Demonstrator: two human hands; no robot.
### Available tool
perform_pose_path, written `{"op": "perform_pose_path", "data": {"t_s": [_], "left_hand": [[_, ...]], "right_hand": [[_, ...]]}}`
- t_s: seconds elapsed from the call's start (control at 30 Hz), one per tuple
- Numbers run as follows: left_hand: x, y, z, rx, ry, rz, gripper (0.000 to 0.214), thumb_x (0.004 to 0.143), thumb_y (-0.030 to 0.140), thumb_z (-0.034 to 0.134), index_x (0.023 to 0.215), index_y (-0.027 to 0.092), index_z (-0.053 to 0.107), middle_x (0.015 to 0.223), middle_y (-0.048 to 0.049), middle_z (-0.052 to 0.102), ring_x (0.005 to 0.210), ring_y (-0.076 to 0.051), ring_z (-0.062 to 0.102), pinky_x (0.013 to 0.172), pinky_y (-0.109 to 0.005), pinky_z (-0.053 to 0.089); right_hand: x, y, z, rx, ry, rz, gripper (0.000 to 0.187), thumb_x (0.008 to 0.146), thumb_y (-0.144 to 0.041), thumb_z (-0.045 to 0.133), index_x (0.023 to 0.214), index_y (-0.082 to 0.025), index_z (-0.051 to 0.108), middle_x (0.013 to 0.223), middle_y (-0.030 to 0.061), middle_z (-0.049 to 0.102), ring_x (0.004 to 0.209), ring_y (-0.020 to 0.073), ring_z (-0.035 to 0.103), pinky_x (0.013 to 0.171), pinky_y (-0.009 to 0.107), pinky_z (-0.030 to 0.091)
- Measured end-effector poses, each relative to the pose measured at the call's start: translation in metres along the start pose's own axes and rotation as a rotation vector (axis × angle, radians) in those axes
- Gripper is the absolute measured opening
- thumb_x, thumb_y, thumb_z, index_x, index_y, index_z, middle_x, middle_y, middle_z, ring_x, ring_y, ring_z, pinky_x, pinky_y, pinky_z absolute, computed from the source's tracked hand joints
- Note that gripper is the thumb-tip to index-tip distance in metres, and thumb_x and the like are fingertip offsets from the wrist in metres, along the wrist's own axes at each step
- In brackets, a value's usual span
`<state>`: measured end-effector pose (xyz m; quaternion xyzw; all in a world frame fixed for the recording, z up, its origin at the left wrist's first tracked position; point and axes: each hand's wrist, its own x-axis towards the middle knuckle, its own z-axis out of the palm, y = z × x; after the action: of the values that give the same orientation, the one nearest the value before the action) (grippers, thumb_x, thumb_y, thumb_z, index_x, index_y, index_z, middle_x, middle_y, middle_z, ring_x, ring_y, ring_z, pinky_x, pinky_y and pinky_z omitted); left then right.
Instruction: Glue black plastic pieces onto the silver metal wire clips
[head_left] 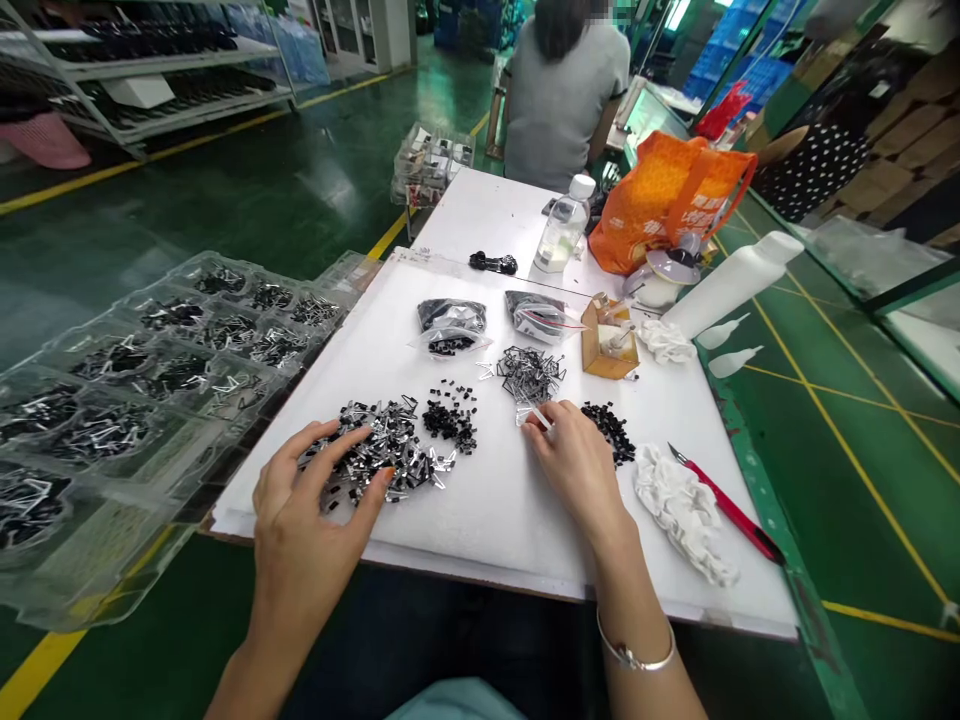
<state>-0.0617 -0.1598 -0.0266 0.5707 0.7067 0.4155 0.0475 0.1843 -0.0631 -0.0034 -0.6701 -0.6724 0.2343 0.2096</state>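
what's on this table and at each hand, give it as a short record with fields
left hand: the left hand has fingers spread at the mixed pile; contact unclear
right hand: the right hand pinches a small pale strip by the metal pile
between hands: small black pile
beyond piles: two plastic bags, small box
right side: crumpled white cloth, red knife
left of table: clear tray with metal pieces

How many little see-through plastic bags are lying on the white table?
2. One bag lies beyond the small black pieces; the other bag is to its right, between it and the amber box. Another could be hidden behind the orange bag.
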Motion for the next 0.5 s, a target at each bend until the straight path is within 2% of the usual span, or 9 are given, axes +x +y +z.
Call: {"op": "perform_pose_path", "data": {"t_s": [0.2, 0.3, 0.37, 0.4, 0.43, 0.5], "left_hand": [[-0.001, 0.005, -0.004, 0.012, -0.021, 0.021, 0.028, 0.098, 0.037, 0.067, 0.125, 0.032, 0.071, 0.14, -0.0118, 0.061, 0.139, -0.04, 0.056, 0.123, -0.059, 0.037], [-0.002, 0.021, -0.014, 0.012, 0.009, 0.059, 0.03, 0.098, 0.033, 0.067, 0.128, 0.035, 0.069, 0.142, -0.0073, 0.06, 0.142, -0.036, 0.053, 0.123, -0.052, 0.038], [-0.005, 0.037, -0.02, -0.031, 0.056, 0.078, 0.031, 0.097, 0.031, 0.067, 0.127, 0.039, 0.071, 0.139, -0.0023, 0.063, 0.14, -0.032, 0.055, 0.12, -0.045, 0.041], [-0.006, 0.046, -0.02, -0.086, 0.043, 0.044, 0.031, 0.097, 0.031, 0.068, 0.126, 0.04, 0.072, 0.136, 0.0004, 0.064, 0.136, -0.03, 0.058, 0.117, -0.04, 0.045], [-0.008, 0.054, -0.019, -0.187, -0.02, -0.026, 0.03, 0.096, 0.032, 0.069, 0.125, 0.042, 0.073, 0.134, 0.0021, 0.066, 0.132, -0.027, 0.061, 0.111, -0.036, 0.049], [-0.011, 0.07, -0.013, -0.415, -0.261, -0.172, 0.031, 0.098, 0.036, 0.068, 0.128, 0.042, 0.072, 0.134, 0.0017, 0.068, 0.124, -0.023, 0.065, 0.105, -0.031, 0.052]], "right_hand": [[0.001, 0.005, -0.008, 0.182, -0.06, -0.006, 0.014, 0.09, -0.02, 0.065, 0.078, -0.022, 0.059, 0.085, 0.0037, 0.063, 0.075, 0.0204, 0.054, 0.069, 0.032, 0.031], [-0.005, 0.006, -0.01, 0.374, -0.144, 0.013, 0.014, 0.089, -0.032, 0.068, 0.08, -0.022, 0.063, 0.073, 0.0001, 0.063, 0.062, 0.0164, 0.053, 0.066, 0.031, 0.037], [-0.015, 0.006, -0.009, 0.53, -0.211, 0.036, 0.024, 0.088, -0.044, 0.071, 0.086, -0.021, 0.068, 0.067, -0.0013, 0.062, 0.055, 0.0142, 0.051, 0.059, 0.029, 0.04], [-0.021, 0.006, -0.009, 0.604, -0.24, 0.05, 0.03, 0.087, -0.05, 0.072, 0.09, -0.02, 0.071, 0.068, -0.0006, 0.064, 0.053, 0.0132, 0.05, 0.056, 0.028, 0.039], [-0.029, 0.006, -0.009, 0.671, -0.262, 0.065, 0.036, 0.086, -0.054, 0.072, 0.094, -0.019, 0.073, 0.071, 0.0009, 0.067, 0.052, 0.0121, 0.049, 0.053, 0.027, 0.038], [-0.046, 0.006, -0.011, 0.768, -0.294, 0.088, 0.043, 0.085, -0.06, 0.072, 0.098, -0.019, 0.077, 0.075, 0.0027, 0.07, 0.05, 0.0098, 0.045, 0.049, 0.025, 0.035]]}}
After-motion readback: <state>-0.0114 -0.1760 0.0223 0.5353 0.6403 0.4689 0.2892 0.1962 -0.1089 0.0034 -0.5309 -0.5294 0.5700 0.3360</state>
